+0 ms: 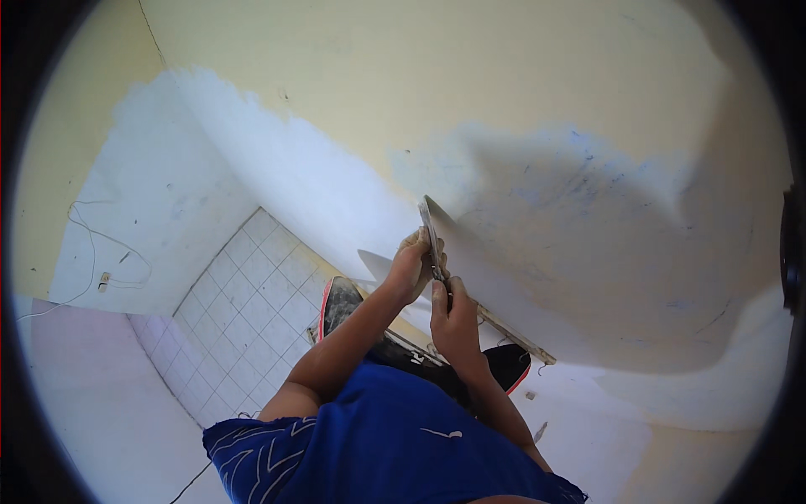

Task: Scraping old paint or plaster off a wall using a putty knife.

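A putty knife point(429, 223), its flat grey blade nearly edge-on, points up and away in front of the wall. My left hand point(408, 265) is closed around the lower part of the blade, with pale smears on the fingers. Just below it, my right hand point(457, 321) grips the dark handle, thumb on top. Whether a second blade lies against the first, I cannot tell. Beyond the tool, the wall point(554, 92) is cream above, with white coated patches and bluish marks lower down.
My dark shoes point(340, 304) with red edges stand above the floor, beside a narrow worn wooden piece point(514, 332). White floor tiles point(243, 298) lie far below to the left. A loose cable point(91, 244) hangs by a wall socket point(104, 281).
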The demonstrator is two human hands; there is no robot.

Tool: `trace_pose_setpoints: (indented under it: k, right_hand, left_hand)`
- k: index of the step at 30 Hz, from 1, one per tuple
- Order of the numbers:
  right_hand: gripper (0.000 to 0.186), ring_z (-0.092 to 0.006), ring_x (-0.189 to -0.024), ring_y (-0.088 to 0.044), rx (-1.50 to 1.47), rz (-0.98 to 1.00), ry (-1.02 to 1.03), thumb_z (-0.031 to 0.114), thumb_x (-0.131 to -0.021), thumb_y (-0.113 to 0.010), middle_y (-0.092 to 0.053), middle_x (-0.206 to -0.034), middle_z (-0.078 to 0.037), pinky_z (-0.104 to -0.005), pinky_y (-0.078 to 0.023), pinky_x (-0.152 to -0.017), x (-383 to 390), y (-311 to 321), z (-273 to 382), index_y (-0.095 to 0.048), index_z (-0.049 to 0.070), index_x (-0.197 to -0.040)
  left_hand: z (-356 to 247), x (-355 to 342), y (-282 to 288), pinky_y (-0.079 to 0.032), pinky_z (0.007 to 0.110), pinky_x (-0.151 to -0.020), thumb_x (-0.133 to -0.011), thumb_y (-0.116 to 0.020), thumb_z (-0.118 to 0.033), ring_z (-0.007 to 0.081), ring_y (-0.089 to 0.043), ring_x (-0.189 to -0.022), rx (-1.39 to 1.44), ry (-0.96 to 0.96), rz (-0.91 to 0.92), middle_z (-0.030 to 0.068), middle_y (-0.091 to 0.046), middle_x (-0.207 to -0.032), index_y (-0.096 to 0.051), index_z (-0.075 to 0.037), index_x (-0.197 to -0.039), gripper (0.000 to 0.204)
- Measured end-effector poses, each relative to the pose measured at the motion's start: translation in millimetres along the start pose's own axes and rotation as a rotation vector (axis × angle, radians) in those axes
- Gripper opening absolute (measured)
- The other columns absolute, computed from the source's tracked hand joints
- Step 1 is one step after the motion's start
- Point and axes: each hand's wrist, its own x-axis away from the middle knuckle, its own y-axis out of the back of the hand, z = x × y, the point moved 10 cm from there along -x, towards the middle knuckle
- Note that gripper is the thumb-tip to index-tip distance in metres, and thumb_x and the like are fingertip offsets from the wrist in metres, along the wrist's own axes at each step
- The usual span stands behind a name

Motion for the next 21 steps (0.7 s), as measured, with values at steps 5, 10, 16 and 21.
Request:
trace_pose_setpoints:
  k: [5, 10, 16, 21]
  right_hand:
    - [0.026, -0.0144, -0.053, -0.039, 0.017, 0.039, -0.019, 0.02, -0.099, -0.05, -0.045, -0.058, -0.011, -0.0371, -0.034, -0.05, 8, 0, -10, -0.047, -0.001, -0.084]
    - [0.025, -0.0136, -0.053, -0.038, 0.027, 0.006, -0.005, 0.019, -0.099, -0.049, -0.044, -0.058, -0.01, -0.036, -0.034, -0.05, -3, -1, -1, -0.048, -0.001, -0.085]
    - [0.025, -0.0156, -0.054, -0.04, 0.029, -0.012, -0.007, 0.02, -0.1, -0.049, -0.043, -0.059, -0.01, -0.0367, -0.035, -0.052, 12, 1, -10, -0.048, -0.001, -0.086]
    - [0.026, -0.0176, -0.054, -0.042, 0.02, -0.013, -0.078, 0.02, -0.1, -0.048, -0.045, -0.059, -0.012, -0.0372, -0.035, -0.053, 7, -5, -11, -0.048, -0.001, -0.085]
  left_hand:
    - [10, 2, 9, -0.048, 0.035, -0.058, -0.105, -0.037, -0.03, 0.0171, -0.049, -0.065, 0.013, 0.016, 0.036, 0.0021, -0.046, -0.076, -0.046, -0.012, -0.091, 0.025]
    - [-6, -5, 12, -0.048, 0.034, -0.057, -0.104, -0.037, -0.029, 0.0175, -0.049, -0.065, -0.027, -0.024, -0.044, 0.0035, -0.047, -0.077, -0.046, -0.01, -0.092, 0.024]
    - [15, 2, 11, -0.046, 0.034, -0.06, -0.103, -0.04, -0.034, 0.0173, -0.05, -0.066, -0.062, 0.061, -0.009, 0.0031, -0.048, -0.078, -0.046, -0.013, -0.092, 0.025]
    - [3, 1, 13, -0.046, 0.033, -0.06, -0.104, -0.04, -0.031, 0.0178, -0.05, -0.065, -0.11, 0.046, -0.082, 0.0029, -0.047, -0.077, -0.046, -0.012, -0.092, 0.023]
